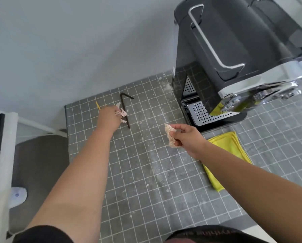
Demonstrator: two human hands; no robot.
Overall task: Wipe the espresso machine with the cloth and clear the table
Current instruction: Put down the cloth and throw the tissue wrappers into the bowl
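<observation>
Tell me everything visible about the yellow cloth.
The yellow cloth is a bright yellow, soft-looking fabric, folded into a flat stack with layered edges showing at its far corner. It lies flat on the grey tiled table, just in front of the espresso machine base, close to the drip tray or touching it. The right forearm crosses above its middle and hides part of it. Neither hand holds it: the right hand pinches a crumpled scrap instead.

The left hand (110, 118) reaches to 11 o'clock, its fingers on crumpled scraps (122, 112) beside a bent black straw (125, 109) on the tiled desk (146, 172). The right hand (187, 137) pinches a paper wad (170, 135). A yellow cloth (229, 151) lies at 3 o'clock, just before the machine (234, 50) at 1 o'clock.
</observation>
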